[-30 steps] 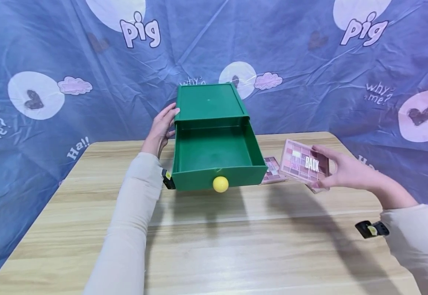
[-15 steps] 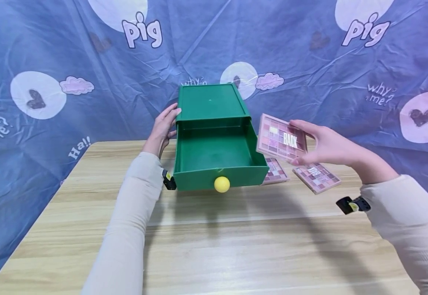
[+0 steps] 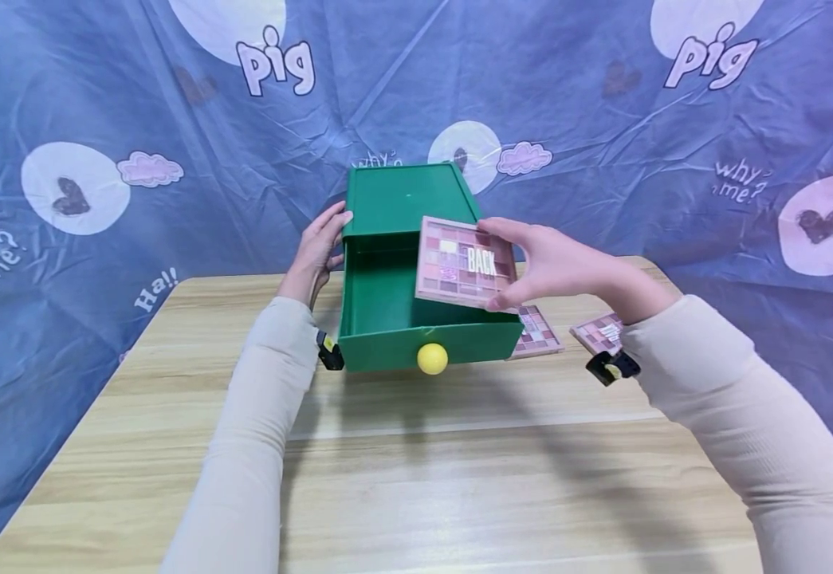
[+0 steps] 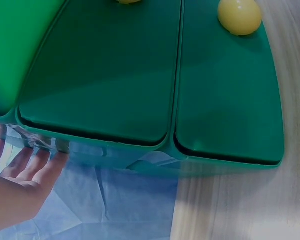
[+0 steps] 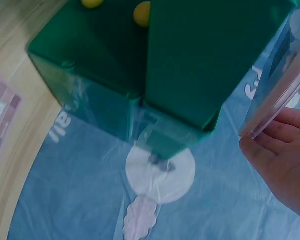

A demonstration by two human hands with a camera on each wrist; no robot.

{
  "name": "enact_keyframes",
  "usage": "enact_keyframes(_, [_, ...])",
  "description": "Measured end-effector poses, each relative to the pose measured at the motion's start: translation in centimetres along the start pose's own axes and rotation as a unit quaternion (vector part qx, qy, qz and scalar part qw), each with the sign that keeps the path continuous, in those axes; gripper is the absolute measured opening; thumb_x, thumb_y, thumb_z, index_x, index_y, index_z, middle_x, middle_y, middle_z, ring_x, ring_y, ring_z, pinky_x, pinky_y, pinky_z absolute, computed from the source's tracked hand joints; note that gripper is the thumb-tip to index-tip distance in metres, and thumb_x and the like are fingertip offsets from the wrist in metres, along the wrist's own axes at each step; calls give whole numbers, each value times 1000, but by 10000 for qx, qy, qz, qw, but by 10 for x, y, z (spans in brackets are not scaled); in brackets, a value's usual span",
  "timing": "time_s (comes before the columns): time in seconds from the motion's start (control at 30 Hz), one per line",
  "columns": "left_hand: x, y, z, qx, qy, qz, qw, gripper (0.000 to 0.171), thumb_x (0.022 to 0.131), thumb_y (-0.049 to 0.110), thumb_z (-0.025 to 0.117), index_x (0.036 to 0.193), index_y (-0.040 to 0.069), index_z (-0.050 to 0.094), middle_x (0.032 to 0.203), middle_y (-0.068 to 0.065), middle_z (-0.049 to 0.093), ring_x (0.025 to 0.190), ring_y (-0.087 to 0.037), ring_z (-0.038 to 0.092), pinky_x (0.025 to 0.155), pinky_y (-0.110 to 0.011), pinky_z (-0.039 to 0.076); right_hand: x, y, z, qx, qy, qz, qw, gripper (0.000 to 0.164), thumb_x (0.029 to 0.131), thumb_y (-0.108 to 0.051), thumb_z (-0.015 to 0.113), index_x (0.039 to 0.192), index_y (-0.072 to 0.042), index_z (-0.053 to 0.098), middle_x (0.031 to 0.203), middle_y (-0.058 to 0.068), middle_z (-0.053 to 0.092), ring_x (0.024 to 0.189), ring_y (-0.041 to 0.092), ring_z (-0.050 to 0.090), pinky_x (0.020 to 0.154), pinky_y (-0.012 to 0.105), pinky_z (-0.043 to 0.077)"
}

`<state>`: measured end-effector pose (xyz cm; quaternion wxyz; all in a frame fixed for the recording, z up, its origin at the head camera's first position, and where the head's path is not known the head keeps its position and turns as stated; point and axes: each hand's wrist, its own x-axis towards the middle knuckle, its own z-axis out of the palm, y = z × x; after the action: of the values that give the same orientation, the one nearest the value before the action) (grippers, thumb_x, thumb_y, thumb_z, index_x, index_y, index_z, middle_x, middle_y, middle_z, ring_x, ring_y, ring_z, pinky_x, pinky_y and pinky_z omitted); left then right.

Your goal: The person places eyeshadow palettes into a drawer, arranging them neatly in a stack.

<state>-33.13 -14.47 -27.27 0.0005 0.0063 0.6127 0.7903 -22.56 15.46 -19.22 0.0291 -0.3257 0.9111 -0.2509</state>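
A green drawer chest (image 3: 409, 195) stands on the table with its top drawer (image 3: 373, 347) pulled out. A yellow ball knob (image 3: 432, 359) sits on that drawer's front. My right hand (image 3: 559, 259) grips a pink eyeshadow palette (image 3: 445, 267) by its right side, thumb at the lower edge. The palette is tilted over the drawer's right half and covers part of its inside. In the left wrist view, the fingers of my left hand (image 4: 27, 182) are extended, tips against the chest's side. Two lower drawers show there, the bottom one bearing a yellow knob (image 4: 240, 16).
Two more palettes lie on the wooden table (image 3: 402, 494) to the right: one palette (image 3: 538, 333) beside the chest, the other palette (image 3: 598, 331) partly behind my right wrist. A blue printed cloth (image 3: 208, 119) hangs behind the table.
My right hand has carried the palette leftward from the table's right side to above the drawer, raising it on the way. My left hand has stayed at the chest's side.
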Motion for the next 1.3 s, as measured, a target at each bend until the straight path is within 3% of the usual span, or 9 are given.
enact_keyframes(0.13, [0,-1,0,7,10,18,10000,53,77,29,62,126,23,46,126,-2,44,111,-17,42,86,-42,34,12,-7,7,33,-146,-34,9999,95,59,-33,77,134,-5,27,123,2,42,102,14,39,86,35,32])
enact_keyframes(0.47, [1,-1,1,29,71,3,10000,53,77,30,63,126,24,46,125,-2,45,112,-16,42,86,-42,34,35,-19,25,120,-454,-363,9982,80,59,-36,76,123,-7,36,100,1,46,81,15,44,69,30,38])
enact_keyframes(0.67, [1,-2,1,-28,88,26,10000,53,77,29,63,126,23,46,124,-3,46,112,-16,42,85,-42,34,49,-25,33,142,-693,-263,9971,91,58,-35,76,129,-2,31,111,1,46,91,13,44,80,28,36])
enact_keyframes(0.77, [1,-2,1,-44,85,33,9999,53,77,28,63,127,23,45,124,-4,46,112,-17,42,85,-41,34,55,-27,38,-106,-786,-272,9965,94,58,-35,75,132,0,27,115,3,44,95,14,42,83,28,34])
enact_keyframes(0.97, [2,-1,0,-41,61,24,10000,53,77,29,63,127,22,45,124,-3,46,111,-16,43,85,-41,35,64,-29,49,-431,-1024,-517,9925,87,64,-30,71,131,5,28,117,9,43,99,19,40,86,30,33])
enact_keyframes(1.3, [3,-1,0,-39,94,26,9999,53,76,30,63,125,23,47,122,-2,48,109,-14,45,86,-42,33,70,-33,63,-876,-1358,-569,9852,82,69,-32,68,130,7,29,125,15,40,108,23,38,92,33,29])
